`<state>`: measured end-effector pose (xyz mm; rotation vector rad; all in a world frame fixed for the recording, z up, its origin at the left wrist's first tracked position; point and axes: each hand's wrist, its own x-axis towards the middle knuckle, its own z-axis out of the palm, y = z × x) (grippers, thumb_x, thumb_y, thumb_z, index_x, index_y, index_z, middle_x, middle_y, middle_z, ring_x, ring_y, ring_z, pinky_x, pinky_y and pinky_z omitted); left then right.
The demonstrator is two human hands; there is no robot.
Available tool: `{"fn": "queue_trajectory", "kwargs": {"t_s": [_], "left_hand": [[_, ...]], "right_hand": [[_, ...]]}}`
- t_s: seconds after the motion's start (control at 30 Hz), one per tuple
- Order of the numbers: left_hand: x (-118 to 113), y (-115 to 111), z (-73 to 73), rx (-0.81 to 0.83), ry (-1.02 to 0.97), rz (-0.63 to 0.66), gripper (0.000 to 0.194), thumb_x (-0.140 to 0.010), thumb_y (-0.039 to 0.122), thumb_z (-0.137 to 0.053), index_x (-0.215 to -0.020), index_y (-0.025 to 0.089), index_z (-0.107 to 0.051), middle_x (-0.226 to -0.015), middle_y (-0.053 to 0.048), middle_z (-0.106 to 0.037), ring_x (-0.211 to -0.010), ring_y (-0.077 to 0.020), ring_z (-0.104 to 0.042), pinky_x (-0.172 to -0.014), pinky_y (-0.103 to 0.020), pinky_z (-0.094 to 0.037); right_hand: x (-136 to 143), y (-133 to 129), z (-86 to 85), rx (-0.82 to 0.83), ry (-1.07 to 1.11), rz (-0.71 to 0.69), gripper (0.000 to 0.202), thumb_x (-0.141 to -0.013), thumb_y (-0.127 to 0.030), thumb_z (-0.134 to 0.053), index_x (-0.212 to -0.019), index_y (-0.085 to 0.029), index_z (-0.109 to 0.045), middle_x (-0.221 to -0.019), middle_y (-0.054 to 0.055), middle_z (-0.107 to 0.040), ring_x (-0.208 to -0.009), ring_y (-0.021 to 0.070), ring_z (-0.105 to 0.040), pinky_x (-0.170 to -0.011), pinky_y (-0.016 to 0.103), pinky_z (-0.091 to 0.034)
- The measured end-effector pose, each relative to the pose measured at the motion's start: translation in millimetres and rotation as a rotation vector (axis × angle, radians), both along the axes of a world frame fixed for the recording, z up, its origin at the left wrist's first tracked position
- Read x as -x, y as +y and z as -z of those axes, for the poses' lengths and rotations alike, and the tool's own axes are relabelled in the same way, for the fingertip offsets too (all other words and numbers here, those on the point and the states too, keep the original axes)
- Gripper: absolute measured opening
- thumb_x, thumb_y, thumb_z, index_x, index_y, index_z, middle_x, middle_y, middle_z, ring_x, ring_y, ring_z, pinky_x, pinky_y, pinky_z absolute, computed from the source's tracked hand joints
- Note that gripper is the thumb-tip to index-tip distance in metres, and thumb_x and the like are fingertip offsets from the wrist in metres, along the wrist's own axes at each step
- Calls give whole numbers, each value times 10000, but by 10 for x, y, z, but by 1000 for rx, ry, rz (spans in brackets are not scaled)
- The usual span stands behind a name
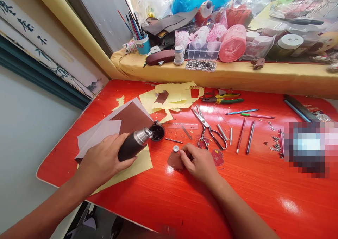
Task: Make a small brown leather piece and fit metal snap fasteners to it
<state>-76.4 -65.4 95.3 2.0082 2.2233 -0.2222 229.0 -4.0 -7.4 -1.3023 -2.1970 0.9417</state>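
My left hand point(109, 154) is wrapped round a black vacuum flask point(132, 145) with a shiny silver neck, tipped over to the right. Right at its mouth is a round black cap point(157, 132) with a dark hollow inside. Whether the cap is joined to the flask I cannot tell. My right hand point(198, 159) has its fingers bent, with thumb and forefinger at the right edge of a small brown leather piece point(174, 159) lying on the red table. A round silver snap button point(175, 148) sits at the top of that piece.
Scissors point(207, 126) lie beyond my right hand, with pliers point(223, 99), pens point(250, 137) and small metal tools around. Yellow paper scraps point(174, 94) and brown sheets point(132, 115) lie at the left. A crowded ledge point(158, 70) borders the red table point(253, 193). At right is a blurred patch.
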Motion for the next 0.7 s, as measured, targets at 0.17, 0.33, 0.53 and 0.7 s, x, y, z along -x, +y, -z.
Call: {"fn": "queue_trajectory", "kwargs": {"t_s": [0.17, 0.33, 0.53, 0.7], "left_hand": [[-9, 5, -20, 6, -10, -4, 517, -899, 587, -548, -1293, 255, -583, -1144, -77, -722, -1047, -335, -675, -623, -363, -434], [-23, 7, -24, -12, -29, -18, 510, -882, 582, -558, -1272, 258, -610, -1128, -81, -734, -1043, -347, -683, -611, -362, -444], [-15, 11, -37, -21, -69, -50, 524, -862, 603, -583, -1273, 280, -624, -1188, -84, -740, -1081, -355, -686, -659, -361, -486], [28, 25, -82, -39, -156, -93, 582, -827, 666, -634, -1294, 318, -623, -1248, -64, -736, -1099, -364, -700, -736, -395, -555]], "right_hand": [[-8, 4, 1, 0, 0, 3, 281, -1027, -371, -489, -930, -211, -698, -777, 23, -769, -629, 175, -649, -609, 292, -338], [-6, 4, -8, 11, -6, -3, 280, -1028, -372, -490, -938, -212, -701, -786, 27, -770, -651, 181, -662, -622, 289, -351], [-2, -1, -4, 2, -6, -3, 280, -1032, -366, -486, -947, -213, -705, -788, 31, -773, -648, 181, -663, -623, 287, -359], [-7, 4, -19, 14, -6, -4, 276, -1036, -366, -489, -941, -218, -702, -791, 26, -774, -632, 175, -654, -614, 280, -353]]}}
